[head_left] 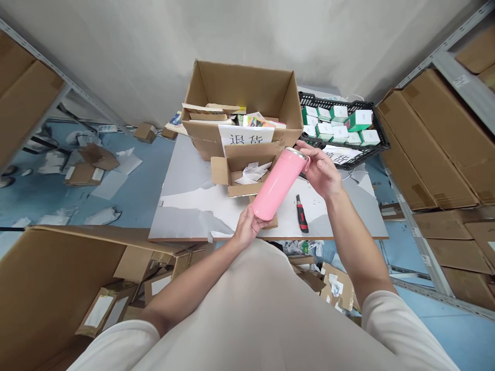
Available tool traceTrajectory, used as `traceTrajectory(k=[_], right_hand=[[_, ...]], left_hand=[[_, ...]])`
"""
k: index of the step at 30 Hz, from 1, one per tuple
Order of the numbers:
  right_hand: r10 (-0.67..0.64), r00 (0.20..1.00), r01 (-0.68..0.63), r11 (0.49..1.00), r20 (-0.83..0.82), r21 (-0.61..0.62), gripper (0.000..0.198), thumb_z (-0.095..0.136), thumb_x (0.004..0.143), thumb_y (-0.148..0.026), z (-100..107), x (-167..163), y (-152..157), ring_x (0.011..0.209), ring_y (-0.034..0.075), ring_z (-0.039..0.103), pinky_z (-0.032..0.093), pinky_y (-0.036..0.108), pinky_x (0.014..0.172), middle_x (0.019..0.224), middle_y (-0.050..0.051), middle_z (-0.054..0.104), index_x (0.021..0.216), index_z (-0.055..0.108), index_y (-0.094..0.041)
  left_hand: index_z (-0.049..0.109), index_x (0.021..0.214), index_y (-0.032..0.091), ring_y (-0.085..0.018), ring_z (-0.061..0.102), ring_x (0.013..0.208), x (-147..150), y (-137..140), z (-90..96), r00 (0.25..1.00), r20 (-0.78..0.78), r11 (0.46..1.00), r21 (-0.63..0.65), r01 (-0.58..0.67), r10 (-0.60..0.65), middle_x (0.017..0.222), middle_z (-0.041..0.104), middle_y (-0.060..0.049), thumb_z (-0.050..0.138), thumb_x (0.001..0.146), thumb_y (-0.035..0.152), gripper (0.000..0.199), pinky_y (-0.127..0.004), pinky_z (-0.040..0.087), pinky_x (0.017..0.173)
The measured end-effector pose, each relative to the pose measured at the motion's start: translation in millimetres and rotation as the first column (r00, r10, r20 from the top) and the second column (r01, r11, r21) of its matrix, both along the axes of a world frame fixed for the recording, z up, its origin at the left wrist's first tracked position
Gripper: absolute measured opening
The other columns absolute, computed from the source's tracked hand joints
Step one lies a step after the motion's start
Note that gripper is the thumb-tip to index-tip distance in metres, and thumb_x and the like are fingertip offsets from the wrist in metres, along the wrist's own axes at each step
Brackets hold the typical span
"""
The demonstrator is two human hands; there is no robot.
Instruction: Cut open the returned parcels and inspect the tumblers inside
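The desk (181, 175) reaches out beneath and beyond your left fingers (259, 224) and right fingers (314, 153), with pale, torn-edged covering across its top. Farthest ahead of your left fingers, against the wall side, stands the large open carton (203, 144), books and papers showing inside it and a white sheet (247, 135) with dark characters on its front. To the right of your right fingers and a little beyond them sits the black crate (381, 131). The small open box (243, 191) is just ahead of your left fingers, its flaps spread, in front of the large carton. You are holding the pink bottle (277, 185) above the desk, tilted, its silver-rimmed top towards your right fingers: your left fingers grip it at the base, while your right fingers are loosely curved beside the rim and the pink loop, and whether they pinch that loop you cannot tell. Crumpled white paper (251, 174) lies in the small open box, past your left fingers. The red-and-black cutter (302, 215) rests on the desk on your side of your right fingers, to the right of your left ones. Green-and-white boxes (360, 119) fill the black crate, off to the right of your right fingers.
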State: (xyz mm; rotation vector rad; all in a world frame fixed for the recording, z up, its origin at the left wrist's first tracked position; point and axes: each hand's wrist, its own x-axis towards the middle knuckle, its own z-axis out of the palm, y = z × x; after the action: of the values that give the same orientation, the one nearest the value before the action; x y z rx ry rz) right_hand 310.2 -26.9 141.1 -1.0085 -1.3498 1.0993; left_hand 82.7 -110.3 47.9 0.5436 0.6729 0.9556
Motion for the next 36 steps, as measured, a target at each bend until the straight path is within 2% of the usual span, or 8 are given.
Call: traceTrajectory(k=[7, 12, 16, 20, 25, 30, 33, 36], right_hand=[[0.111, 0.986, -0.119, 0.991, -0.122, -0.058, 0.038, 0.077, 0.069, -0.052, 1, 2, -7, 0.128, 0.027, 0.051, 0.049, 0.044, 0.09, 0.139, 0.001, 0.056, 0.098, 0.061, -0.032], [0.107, 0.99, -0.114, 0.991, -0.088, -0.077, 0.045, 0.079, 0.066, -0.056, -1, -1, -9, 0.122, 0.024, 0.055, 0.052, 0.037, 0.081, 0.132, 0.003, 0.06, 0.094, 0.056, -0.03], [0.05, 0.998, -0.051, 0.997, -0.026, -0.065, 0.048, 0.08, 0.064, -0.055, -4, -2, -10, 0.11, 0.022, 0.06, 0.053, 0.032, 0.075, 0.122, 0.004, 0.062, 0.097, 0.058, -0.028], [0.039, 0.997, -0.032, 0.994, 0.063, -0.107, 0.053, 0.079, 0.064, -0.057, -4, -2, -10, 0.096, 0.02, 0.062, 0.054, 0.03, 0.068, 0.111, 0.004, 0.064, 0.104, 0.06, -0.027], [0.014, 0.988, 0.007, 0.991, 0.154, -0.134, 0.048, 0.079, 0.064, -0.054, 1, -1, -11, 0.089, 0.02, 0.062, 0.052, 0.03, 0.066, 0.101, 0.003, 0.065, 0.096, 0.057, -0.026], [-0.277, 0.919, 0.272, 0.961, 0.28, 0.056, 0.037, 0.077, 0.067, -0.043, -14, 3, -19, 0.083, 0.017, 0.059, 0.049, 0.03, 0.069, 0.095, 0.002, 0.062, 0.092, 0.057, -0.025], [-0.356, 0.869, 0.35, 0.933, 0.342, 0.081, 0.032, 0.075, 0.069, -0.036, -34, 2, -26, 0.07, 0.012, 0.053, 0.046, 0.027, 0.062, 0.088, -0.001, 0.06, 0.092, 0.057, -0.024], [-0.388, 0.832, 0.393, 0.917, 0.396, 0.073, 0.029, 0.072, 0.069, -0.03, -52, -3, -33, 0.061, 0.009, 0.044, 0.042, 0.024, 0.058, 0.081, -0.004, 0.056, 0.093, 0.056, -0.023]], left_hand=[[0.06, 0.122, 0.009, -0.026, 0.071, 0.086, 0, -4, -0.8, 0.99, 0.048, 0.987, -0.08, 0.138, -0.135, 0.106, 0.071, -0.019, 0.041, 0.084, 0.074, 0.077, -0.037, 0.052, 0.076], [0.056, 0.128, 0.012, -0.026, 0.069, 0.096, 2, -6, -3.9, 0.997, 0.02, 0.993, -0.091, 0.07, -0.068, 0.116, 0.068, -0.017, 0.046, 0.087, 0.066, 0.069, -0.04, 0.053, 0.083], [0.043, 0.142, 0.024, -0.026, 0.068, 0.099, 0, -6, -6.4, 0.998, 0.016, 0.998, -0.007, 0.067, -0.067, 0.129, 0.061, -0.014, 0.051, 0.083, 0.068, 0.074, -0.044, 0.054, 0.084], [0.041, 0.143, 0.023, -0.026, 0.069, 0.09, -3, -4, -13.2, 0.991, -0.038, 0.987, 0.094, 0.133, -0.13, 0.115, 0.066, -0.014, 0.059, 0.077, 0.069, 0.082, -0.043, 0.055, 0.081], [0.05, 0.136, 0.016, -0.029, 0.064, 0.102, -13, 9, -26.2, 0.961, -0.256, 0.957, 0.237, 0.167, -0.105, 0.112, 0.067, -0.016, 0.036, 0.079, 0.081, 0.088, -0.047, 0.053, 0.087], [0.053, 0.134, 0.017, -0.035, 0.049, 0.124, -26, 35, -47.4, 0.661, -0.691, 0.793, 0.561, 0.235, 0.293, 0.131, 0.057, -0.017, 0.065, 0.071, 0.069, 0.083, -0.05, 0.038, 0.105], [0.051, 0.135, 0.015, -0.039, 0.043, 0.129, -21, 46, -59.7, 0.534, -0.77, 0.661, 0.606, 0.443, 0.348, 0.138, 0.05, -0.02, 0.081, 0.055, 0.061, 0.097, -0.052, 0.03, 0.11], [0.046, 0.139, 0.013, -0.042, 0.042, 0.126, -11, 49, -68.5, 0.416, -0.846, 0.643, 0.527, 0.556, 0.333, 0.138, 0.05, -0.021, 0.083, 0.055, 0.055, 0.1, -0.054, 0.032, 0.104]])
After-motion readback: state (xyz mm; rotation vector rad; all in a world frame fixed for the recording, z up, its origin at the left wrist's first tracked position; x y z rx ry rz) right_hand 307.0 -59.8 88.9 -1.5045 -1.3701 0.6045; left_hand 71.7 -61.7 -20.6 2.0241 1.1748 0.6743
